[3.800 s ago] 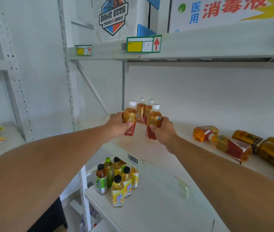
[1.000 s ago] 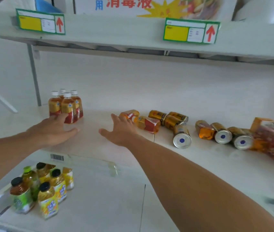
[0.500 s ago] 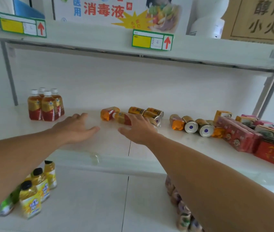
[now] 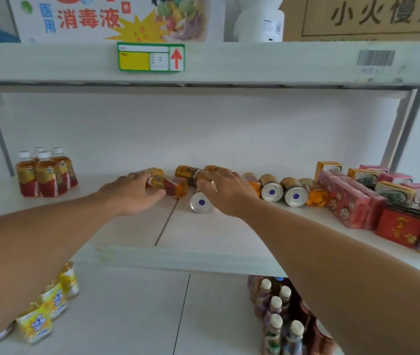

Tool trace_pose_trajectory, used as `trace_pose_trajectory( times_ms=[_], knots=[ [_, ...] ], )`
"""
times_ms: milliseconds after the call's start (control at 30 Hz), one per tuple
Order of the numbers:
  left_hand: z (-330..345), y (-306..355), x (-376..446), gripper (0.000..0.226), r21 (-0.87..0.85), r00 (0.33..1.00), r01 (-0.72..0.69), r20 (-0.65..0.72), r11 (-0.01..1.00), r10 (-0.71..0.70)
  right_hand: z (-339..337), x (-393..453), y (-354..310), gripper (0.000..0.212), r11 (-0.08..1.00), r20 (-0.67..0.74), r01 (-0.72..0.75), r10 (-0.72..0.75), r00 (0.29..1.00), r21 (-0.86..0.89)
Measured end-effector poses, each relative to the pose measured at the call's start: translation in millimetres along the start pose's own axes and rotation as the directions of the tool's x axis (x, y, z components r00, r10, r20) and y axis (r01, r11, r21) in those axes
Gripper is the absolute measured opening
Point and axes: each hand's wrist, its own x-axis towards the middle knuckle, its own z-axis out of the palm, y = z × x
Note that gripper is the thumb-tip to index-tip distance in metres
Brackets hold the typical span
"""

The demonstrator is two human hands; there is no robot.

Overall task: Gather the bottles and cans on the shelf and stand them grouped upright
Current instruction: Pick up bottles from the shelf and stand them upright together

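I see my left hand (image 4: 133,192) spread open over a toppled plastic bottle (image 4: 169,184) mid-shelf (image 4: 203,237), my right hand (image 4: 225,193), fingers open, half hiding round metal cans (image 4: 201,202).

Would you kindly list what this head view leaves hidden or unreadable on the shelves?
- Can under the right hand: body hidden; contact unclear.
- Fallen tea bottle: cap end behind the left hand.
- Price tag: print too small.
- Brown carton: cut off by frame edge.
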Motion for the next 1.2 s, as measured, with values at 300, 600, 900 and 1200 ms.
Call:
trace_pose_trajectory(
  times_ms=[300,600,900,1200],
  knots=[
    [28,45,22,0.092,0.047,0.997,-0.045,0.062,0.998,0.042,5,-10,53,0.059,0.997,-0.015,-0.071,0.071,0.997,-0.006],
    [22,-1,49,0.097,-0.057,0.996,-0.036,0.078,0.998,0.041,2,11,26,0.080,0.985,-0.015,-0.162,0.162,0.987,-0.061],
    [49,-41,68,0.072,0.058,0.994,-0.080,-0.071,0.995,0.084,27,50,-5,0.055,0.989,-0.008,-0.116,0.116,0.993,-0.087],
    [40,-47,123,0.061,0.010,0.997,0.037,-0.066,0.999,-0.036,46,110,-51,0.083,0.993,0.157,0.053,-0.036,0.987,-0.108]
  ],
)
